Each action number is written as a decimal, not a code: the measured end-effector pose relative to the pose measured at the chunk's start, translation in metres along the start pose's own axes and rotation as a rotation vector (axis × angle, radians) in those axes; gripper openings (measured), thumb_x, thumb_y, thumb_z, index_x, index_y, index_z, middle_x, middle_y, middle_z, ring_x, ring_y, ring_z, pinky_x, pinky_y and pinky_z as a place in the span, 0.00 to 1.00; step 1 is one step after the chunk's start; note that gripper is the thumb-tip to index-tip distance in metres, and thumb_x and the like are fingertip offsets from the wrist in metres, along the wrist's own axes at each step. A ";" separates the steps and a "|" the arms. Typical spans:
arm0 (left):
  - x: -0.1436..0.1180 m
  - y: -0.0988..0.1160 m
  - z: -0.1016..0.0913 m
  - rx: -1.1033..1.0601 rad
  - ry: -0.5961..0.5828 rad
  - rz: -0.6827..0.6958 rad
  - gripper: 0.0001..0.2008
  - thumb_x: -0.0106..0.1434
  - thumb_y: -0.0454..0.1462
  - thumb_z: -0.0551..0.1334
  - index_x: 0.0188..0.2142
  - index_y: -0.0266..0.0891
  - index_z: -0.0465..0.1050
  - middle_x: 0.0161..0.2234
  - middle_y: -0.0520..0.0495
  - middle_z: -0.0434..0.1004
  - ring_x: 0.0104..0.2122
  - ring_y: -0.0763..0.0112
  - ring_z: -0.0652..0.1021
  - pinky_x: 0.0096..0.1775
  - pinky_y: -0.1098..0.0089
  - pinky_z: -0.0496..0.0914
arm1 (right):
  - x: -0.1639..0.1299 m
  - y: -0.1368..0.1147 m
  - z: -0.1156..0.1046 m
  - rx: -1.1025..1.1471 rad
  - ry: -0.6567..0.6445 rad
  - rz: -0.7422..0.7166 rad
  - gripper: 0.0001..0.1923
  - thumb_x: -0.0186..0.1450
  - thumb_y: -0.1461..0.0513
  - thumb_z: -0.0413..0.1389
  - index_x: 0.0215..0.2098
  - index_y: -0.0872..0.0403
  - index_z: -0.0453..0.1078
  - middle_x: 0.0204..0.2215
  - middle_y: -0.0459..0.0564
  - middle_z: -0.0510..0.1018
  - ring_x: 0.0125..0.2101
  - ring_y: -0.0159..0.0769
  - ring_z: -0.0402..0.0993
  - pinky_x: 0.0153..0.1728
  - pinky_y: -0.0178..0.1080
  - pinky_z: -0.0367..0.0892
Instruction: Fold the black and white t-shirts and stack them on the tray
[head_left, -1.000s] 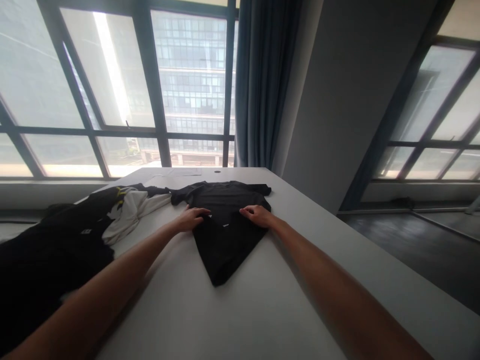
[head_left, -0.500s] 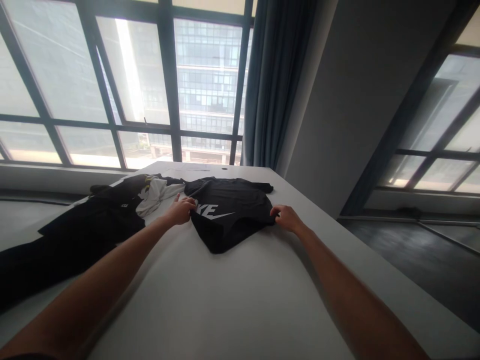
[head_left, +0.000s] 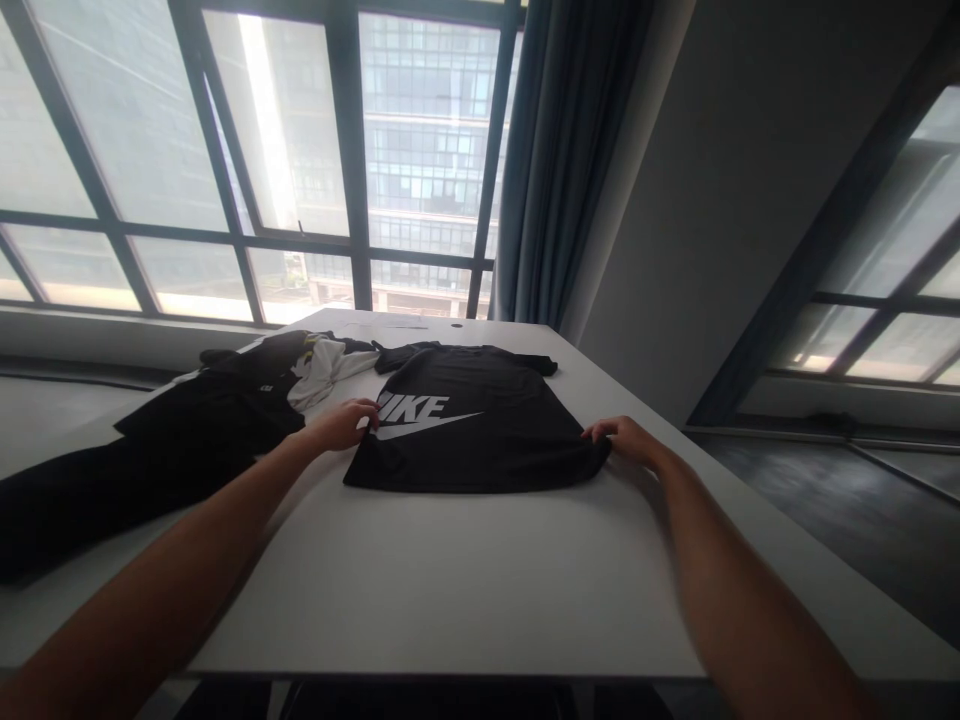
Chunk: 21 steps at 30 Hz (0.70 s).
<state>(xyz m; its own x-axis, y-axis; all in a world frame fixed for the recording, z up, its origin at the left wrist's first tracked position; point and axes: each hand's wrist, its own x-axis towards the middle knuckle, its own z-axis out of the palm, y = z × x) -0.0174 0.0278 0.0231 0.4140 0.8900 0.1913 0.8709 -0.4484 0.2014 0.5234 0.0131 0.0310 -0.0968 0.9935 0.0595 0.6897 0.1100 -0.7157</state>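
The black T-shirt (head_left: 476,425) lies flat between both hands on the white table (head_left: 465,590). Left hand (head_left: 341,425) pinches its left edge; right hand (head_left: 622,437) grips the right corner — fingers closed on cloth. Uneven tugging could likely wrinkle it or drag it toward the clothes pile (head_left: 187,430) beside the left fingers.

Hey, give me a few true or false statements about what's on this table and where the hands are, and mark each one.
1. The black T-shirt lies flat on the white table. True.
2. The left hand rests at the shirt's left edge. True.
3. The right hand is lifted high above the table. False: it is down at the shirt's right corner.
4. The shirt's print is red. False: it is white.
5. A pile of dark and white clothes lies left of the shirt. True.
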 end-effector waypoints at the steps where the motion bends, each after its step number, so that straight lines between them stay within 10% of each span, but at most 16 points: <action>1: -0.001 0.001 -0.001 -0.034 -0.007 0.008 0.11 0.55 0.37 0.59 0.36 0.44 0.79 0.57 0.47 0.73 0.55 0.55 0.73 0.58 0.58 0.66 | -0.001 0.000 -0.003 0.007 0.020 0.011 0.06 0.46 0.64 0.52 0.19 0.55 0.71 0.35 0.53 0.82 0.39 0.43 0.77 0.44 0.39 0.69; 7: -0.008 0.007 -0.015 -0.248 -0.210 0.087 0.09 0.53 0.42 0.64 0.33 0.45 0.79 0.53 0.50 0.77 0.53 0.58 0.75 0.58 0.61 0.65 | -0.010 0.007 -0.021 0.073 -0.011 0.142 0.09 0.51 0.60 0.53 0.23 0.54 0.74 0.26 0.51 0.80 0.34 0.42 0.78 0.43 0.41 0.71; 16: -0.020 0.009 -0.044 -0.552 -0.644 -0.147 0.11 0.43 0.39 0.69 0.29 0.43 0.81 0.27 0.50 0.80 0.34 0.58 0.80 0.42 0.60 0.75 | -0.010 -0.005 -0.008 -0.030 -0.030 0.080 0.19 0.54 0.57 0.62 0.43 0.55 0.79 0.45 0.54 0.81 0.50 0.49 0.74 0.55 0.45 0.65; 21: -0.022 0.002 -0.046 -0.634 -0.743 -0.129 0.19 0.45 0.40 0.68 0.39 0.45 0.81 0.34 0.48 0.83 0.36 0.55 0.81 0.43 0.57 0.75 | -0.003 -0.004 0.000 -0.080 -0.103 0.079 0.20 0.57 0.59 0.61 0.47 0.55 0.78 0.45 0.55 0.81 0.49 0.47 0.75 0.53 0.43 0.67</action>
<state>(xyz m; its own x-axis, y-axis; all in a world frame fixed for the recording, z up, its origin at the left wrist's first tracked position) -0.0368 0.0037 0.0639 0.5761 0.6640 -0.4767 0.7075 -0.1130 0.6976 0.5206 0.0100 0.0340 -0.1101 0.9915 -0.0690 0.7525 0.0378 -0.6575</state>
